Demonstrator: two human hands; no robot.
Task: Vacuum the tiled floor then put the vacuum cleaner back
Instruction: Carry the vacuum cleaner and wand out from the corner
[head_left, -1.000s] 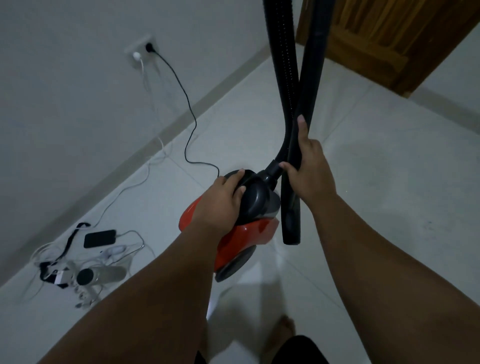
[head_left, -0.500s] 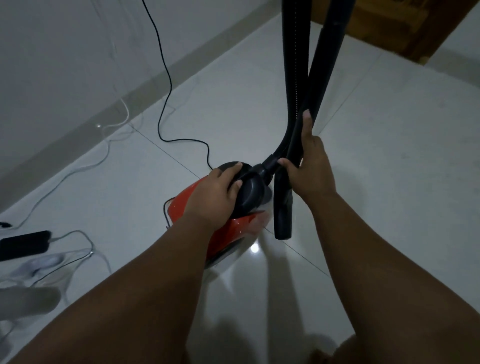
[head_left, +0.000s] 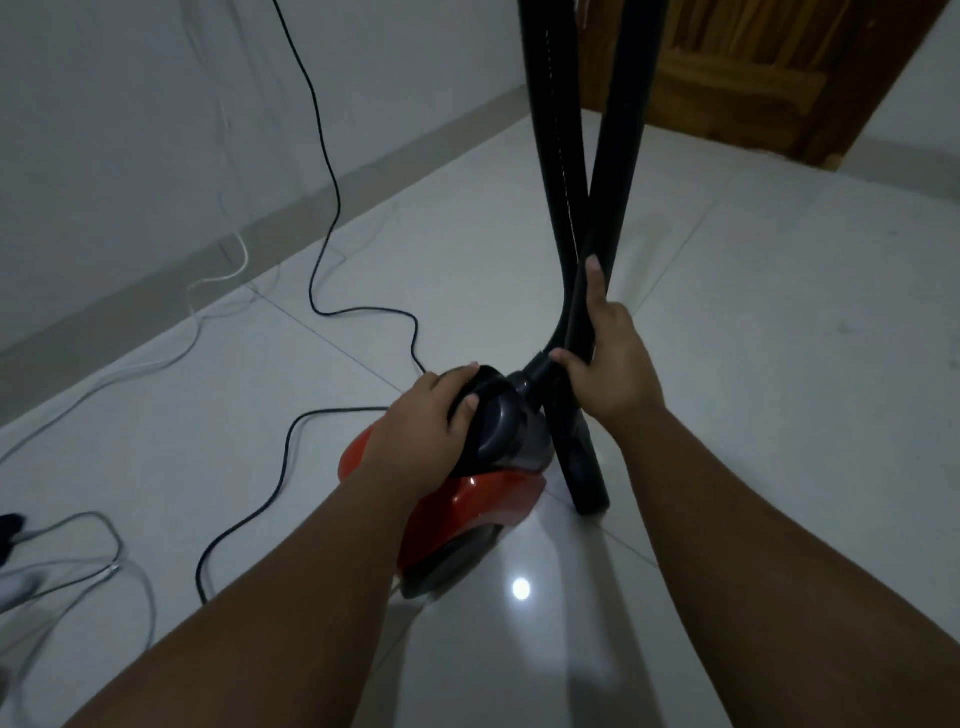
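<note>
A red and black canister vacuum cleaner (head_left: 483, 499) sits on the pale tiled floor (head_left: 779, 364) in the middle of the view. My left hand (head_left: 421, 415) grips the black handle on top of its body. My right hand (head_left: 610, 358) holds the black rigid tube (head_left: 615, 171) just above the hose joint, index finger stretched up along it. The ribbed black hose (head_left: 553, 156) rises beside the tube and both leave the top of the frame. The tube's lower end (head_left: 587, 478) stands on the floor right of the body.
The vacuum's black power cord (head_left: 322, 218) runs from the wall across the floor to the machine's left side. White and grey cables (head_left: 130, 566) lie at the left edge. A wooden door (head_left: 737, 67) stands at the back right. A grey wall with a skirting runs along the left.
The camera has come closer and lower; the phone and clutter at the left have slid out of view. The vacuum's body now rests on the floor. Both hands keep their holds.
</note>
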